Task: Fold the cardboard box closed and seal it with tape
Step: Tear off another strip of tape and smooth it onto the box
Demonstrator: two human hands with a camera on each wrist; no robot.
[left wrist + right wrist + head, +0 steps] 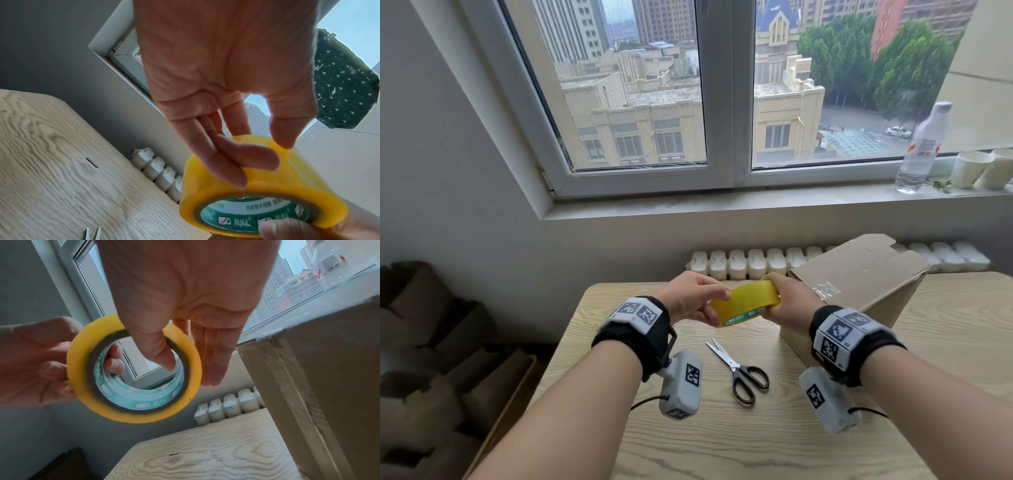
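Under a wide window, a pale wood-grain tabletop (774, 442) carries one brown cardboard box (859, 287) and one pair of black-handled scissors (739, 370); both hands hold one yellow roll of packing tape (744, 303) above it, left of the box. From the left wrist, the left hand (226, 73) pinches the roll's outer face. From the right wrist, the right hand (185, 293) hooks its thumb through the core; the box is cut off.

We are in a high-floor room: a wood-grain table (756, 445) under a window (654, 85) over city rooftops, radiator (750, 262) below, stacked cardboard boxes (431, 359) by the wall.
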